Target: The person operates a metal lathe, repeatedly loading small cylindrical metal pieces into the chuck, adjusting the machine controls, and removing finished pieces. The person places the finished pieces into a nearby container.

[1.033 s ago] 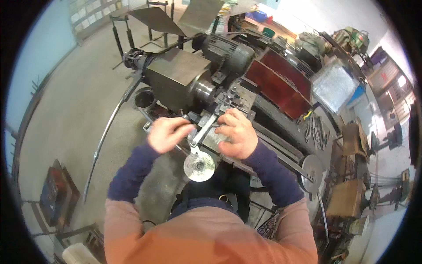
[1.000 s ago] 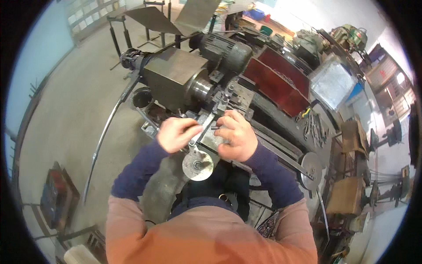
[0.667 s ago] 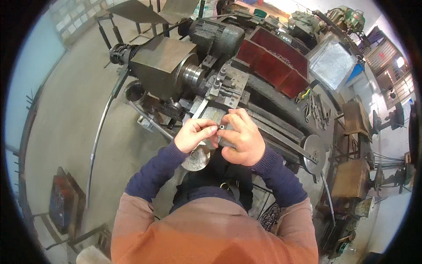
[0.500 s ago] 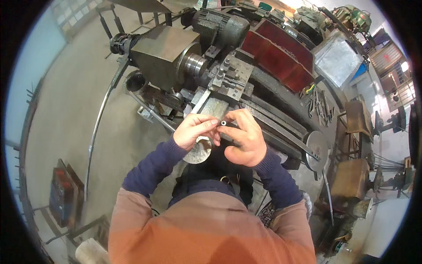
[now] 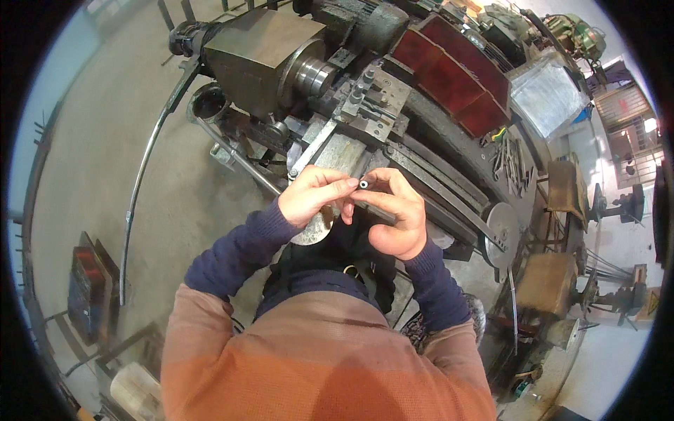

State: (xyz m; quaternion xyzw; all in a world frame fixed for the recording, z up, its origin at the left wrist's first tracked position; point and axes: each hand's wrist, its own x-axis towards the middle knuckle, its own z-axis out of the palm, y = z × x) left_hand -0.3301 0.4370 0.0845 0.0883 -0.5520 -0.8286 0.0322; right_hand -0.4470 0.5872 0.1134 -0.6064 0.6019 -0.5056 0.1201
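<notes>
Between my two hands is a small round metal piece (image 5: 364,184) with a hole through its end, like a bushing. My left hand (image 5: 312,196) pinches it from the left, thumb laid along it. From the other side, the fingers of my right hand (image 5: 394,210) close on it as well. How far the piece reaches behind the fingers is hidden. Just beyond my hands stands a small lathe, with its chuck (image 5: 313,77) and tool post (image 5: 358,95). Below my left hand shows a round pale metal disc or pan (image 5: 312,230).
A dark red open box (image 5: 449,74) sits behind the lathe. Several wrenches (image 5: 511,165) lie to its right. A handwheel (image 5: 502,235) is at the lathe's right end. Long metal levers (image 5: 142,182) reach out at the left. A grey motor (image 5: 365,24) stands at the back.
The whole scene has shifted slightly in view as my head moved. My left thumb now lies closer against the metal piece, which both hands still hold.
</notes>
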